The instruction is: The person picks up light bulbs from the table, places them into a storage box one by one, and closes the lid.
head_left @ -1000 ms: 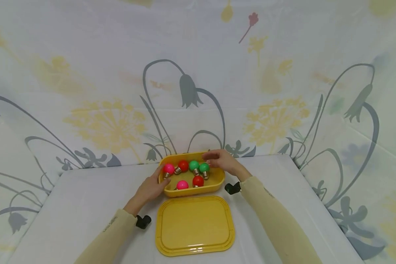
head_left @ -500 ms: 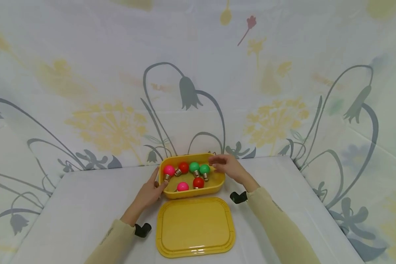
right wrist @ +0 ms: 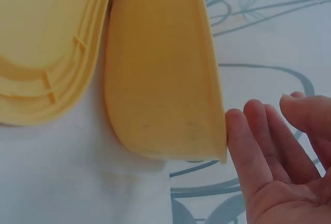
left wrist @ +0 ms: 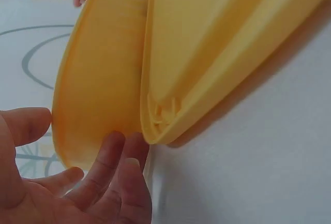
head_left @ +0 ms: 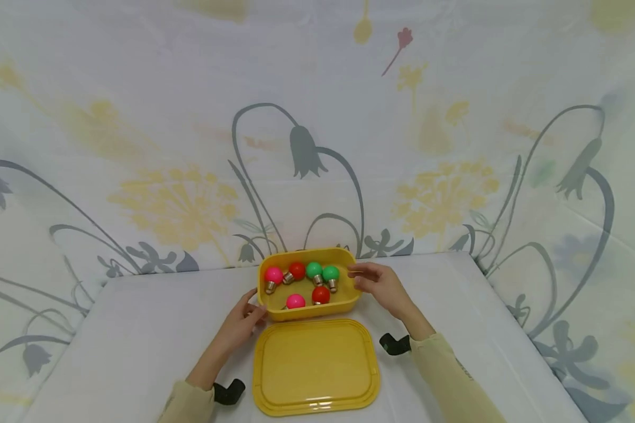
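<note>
A yellow plastic box (head_left: 309, 314) holds several round bulbs with metal screw bases: a pink bulb (head_left: 273, 274), a red bulb (head_left: 297, 270) and a green bulb (head_left: 314, 269) among them. At its left end is my left hand (head_left: 238, 326); in the left wrist view the thumb touches the rim and loosely bent fingers lie against the outer wall. My right hand (head_left: 388, 291) is at the opposite end, its fingers lightly bent with nothing in them; a fingertip meets the rim in the right wrist view. Directly in front of the box lies a flat yellow lid (head_left: 317, 367).
Box and lid stand on a white-covered table (head_left: 153, 341). Behind it hangs a pale cloth (head_left: 190, 117) printed with flowers. Each wrist wears a small black device, such as the right wrist device (head_left: 394, 345).
My right hand has drawn back from over the bulbs to the box's right end. The left hand has slid slightly toward me along the left end. The bulbs keep their places.
</note>
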A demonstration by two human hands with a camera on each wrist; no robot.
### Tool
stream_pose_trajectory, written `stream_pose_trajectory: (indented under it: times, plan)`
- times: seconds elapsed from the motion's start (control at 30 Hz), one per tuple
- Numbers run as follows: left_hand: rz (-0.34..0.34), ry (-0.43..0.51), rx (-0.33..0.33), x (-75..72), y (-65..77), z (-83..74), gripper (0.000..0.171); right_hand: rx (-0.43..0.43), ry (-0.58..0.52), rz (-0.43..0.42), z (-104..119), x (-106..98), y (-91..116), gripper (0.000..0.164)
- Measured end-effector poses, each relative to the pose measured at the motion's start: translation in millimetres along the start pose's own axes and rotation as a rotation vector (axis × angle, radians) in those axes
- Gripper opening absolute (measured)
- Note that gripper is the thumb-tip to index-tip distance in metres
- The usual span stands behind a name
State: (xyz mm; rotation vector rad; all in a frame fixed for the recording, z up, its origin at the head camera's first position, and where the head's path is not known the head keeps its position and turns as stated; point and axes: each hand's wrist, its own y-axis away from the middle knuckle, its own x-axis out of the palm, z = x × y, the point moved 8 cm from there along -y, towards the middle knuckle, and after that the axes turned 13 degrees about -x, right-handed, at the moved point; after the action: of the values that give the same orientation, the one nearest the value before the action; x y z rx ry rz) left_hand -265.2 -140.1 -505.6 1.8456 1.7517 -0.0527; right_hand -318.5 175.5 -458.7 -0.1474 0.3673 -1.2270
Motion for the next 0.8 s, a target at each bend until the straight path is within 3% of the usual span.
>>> stream_pose_trajectory:
  times: [0.2,0.47,0.8]
  plan:
    - [0.041,0.080,-0.021,6.1,12.3,9.3,0.061,-0.029,0.029,-0.030,7,0,13,0.032]
    - [0.034,0.071,-0.036,4.9,29.6,12.3,0.059,-0.028,0.115,-0.038,10,-4,34,0.033]
    - [0.049,0.149,-0.117,0.4,48.0,27.5,0.059,0.121,0.185,-0.082,11,-6,81,0.031]
